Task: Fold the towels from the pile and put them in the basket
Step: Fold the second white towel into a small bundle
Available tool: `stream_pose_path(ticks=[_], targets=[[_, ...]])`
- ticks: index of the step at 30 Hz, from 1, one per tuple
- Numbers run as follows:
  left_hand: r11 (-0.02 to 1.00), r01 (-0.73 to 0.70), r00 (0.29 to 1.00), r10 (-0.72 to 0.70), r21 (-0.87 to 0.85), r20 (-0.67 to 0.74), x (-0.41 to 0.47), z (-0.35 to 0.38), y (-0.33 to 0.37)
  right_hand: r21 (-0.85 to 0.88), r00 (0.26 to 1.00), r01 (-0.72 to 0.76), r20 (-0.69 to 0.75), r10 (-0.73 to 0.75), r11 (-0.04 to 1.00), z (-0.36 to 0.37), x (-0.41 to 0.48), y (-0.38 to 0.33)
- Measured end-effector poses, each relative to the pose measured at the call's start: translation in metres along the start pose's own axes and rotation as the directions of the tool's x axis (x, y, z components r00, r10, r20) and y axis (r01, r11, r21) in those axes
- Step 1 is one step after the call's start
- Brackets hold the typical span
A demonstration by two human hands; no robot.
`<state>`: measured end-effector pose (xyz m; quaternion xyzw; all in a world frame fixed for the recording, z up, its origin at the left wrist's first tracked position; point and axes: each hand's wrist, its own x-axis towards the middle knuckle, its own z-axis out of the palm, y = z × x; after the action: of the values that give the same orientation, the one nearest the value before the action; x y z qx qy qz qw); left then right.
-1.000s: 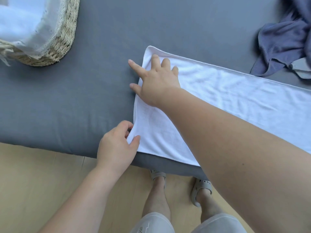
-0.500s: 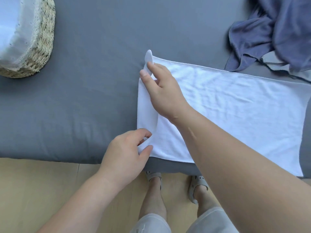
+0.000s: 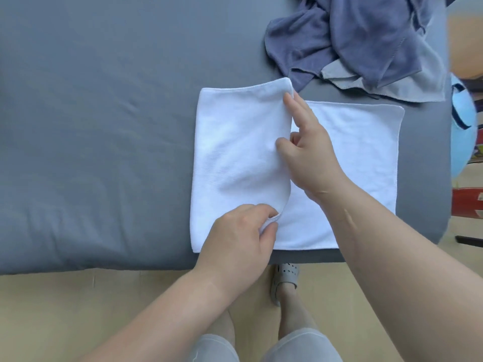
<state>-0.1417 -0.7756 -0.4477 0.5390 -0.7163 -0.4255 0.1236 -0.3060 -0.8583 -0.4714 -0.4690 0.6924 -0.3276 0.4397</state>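
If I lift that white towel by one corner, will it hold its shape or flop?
Likely flop: the white towel bends in a soft curve where the left hand pinches it. Probably light, since a fingertip pinch lifts the flap.

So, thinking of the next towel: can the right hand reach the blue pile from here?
Probably yes: the right hand holds a flap of the white towel, and the blue pile lies just beyond, nothing between.

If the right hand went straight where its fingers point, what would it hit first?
Probably the white towel, its flap's far corner, at the fingertips of the right hand; beyond that, grey sheet beside the blue towel pile.
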Motion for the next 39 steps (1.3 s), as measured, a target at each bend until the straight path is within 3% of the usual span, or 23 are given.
stream_pose_path(ticks=[9, 14, 19, 24, 29, 32, 37, 39], targets=[[0.996, 0.075, 0.997, -0.075, 0.037, -0.013, 0.017, 0.074, 0.056, 0.135, 0.998, -0.020, -0.051, 0.028, 0.991, -0.065, 0.005, 0.049], [0.969, 0.145, 0.987, -0.156, 0.202, 0.040, 0.022, 0.111, 0.043, -0.055, 0.987, -0.064, 0.142, 0.072, 0.996, -0.077, 0.003, 0.086], [0.939, 0.115, 0.991, -0.130, 0.323, 0.026, 0.022, 0.128, 0.033, -0.068, 0.975, -0.063, 0.209, 0.076, 0.996, -0.082, 0.008, 0.091], [0.953, 0.074, 0.997, -0.061, 0.294, -0.052, 0.021, 0.123, 0.049, -0.045, 0.974, -0.017, 0.224, 0.027, 0.999, -0.090, 0.009, 0.078], [0.985, 0.019, 0.981, 0.016, 0.173, -0.195, 0.014, 0.113, 0.089, 0.036, 0.986, 0.119, 0.114, -0.123, 0.992, -0.114, 0.002, 0.061], [0.988, 0.008, 0.991, 0.013, 0.155, -0.135, 0.017, 0.130, 0.101, -0.041, 0.989, 0.143, 0.048, -0.141, 0.989, -0.131, -0.001, 0.069], [0.963, 0.118, 0.978, -0.155, 0.242, 0.138, 0.037, 0.168, 0.095, -0.268, 0.988, -0.073, 0.110, 0.106, 0.961, -0.146, -0.001, 0.102], [0.953, 0.128, 0.963, -0.186, 0.275, 0.194, 0.040, 0.173, 0.096, -0.354, 0.987, -0.084, 0.102, 0.127, 0.932, -0.148, -0.003, 0.108]])
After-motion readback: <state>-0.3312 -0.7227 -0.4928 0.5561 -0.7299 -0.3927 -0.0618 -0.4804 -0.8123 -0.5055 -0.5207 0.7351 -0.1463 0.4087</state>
